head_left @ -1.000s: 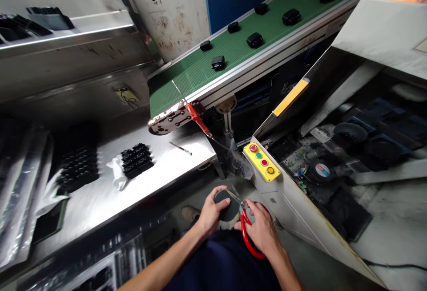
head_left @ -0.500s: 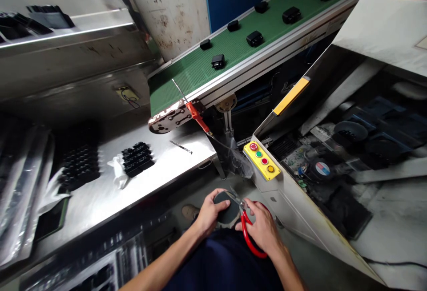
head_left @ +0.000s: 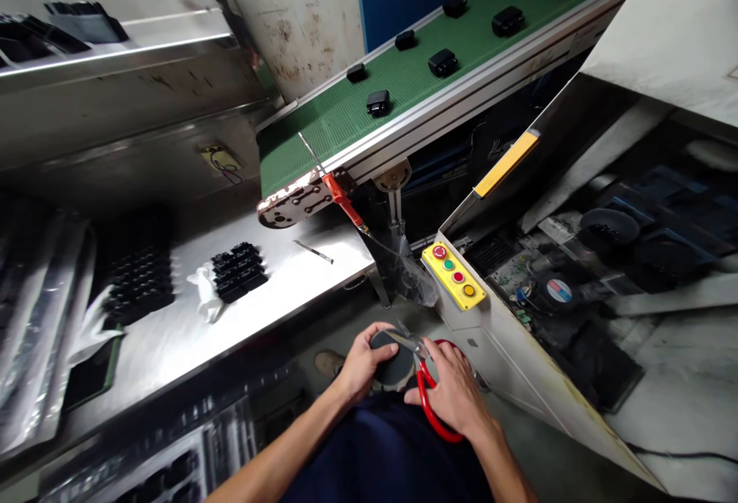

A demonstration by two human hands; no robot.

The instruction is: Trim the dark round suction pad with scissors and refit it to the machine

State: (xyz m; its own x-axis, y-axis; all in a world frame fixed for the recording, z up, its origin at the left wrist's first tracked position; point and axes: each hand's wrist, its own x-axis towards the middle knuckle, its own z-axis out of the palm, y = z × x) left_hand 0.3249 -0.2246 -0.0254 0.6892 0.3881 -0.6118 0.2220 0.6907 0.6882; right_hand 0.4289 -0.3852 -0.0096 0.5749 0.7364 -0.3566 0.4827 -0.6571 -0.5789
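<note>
Red-handled scissors (head_left: 425, 395), gripped in the right hand (head_left: 454, 386) at the near side, right of the desk (head_left: 294, 280), now reach one blade further across the dark disc (head_left: 394, 368) pinched by the left hand (head_left: 364, 363).

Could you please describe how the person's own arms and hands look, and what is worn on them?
The left hand and right hand are ungloved, with no ring visible. The left forearm and right forearm are bare: no sleeve, watch or bracelet shows. Dark navy clothing appears between them.
</note>
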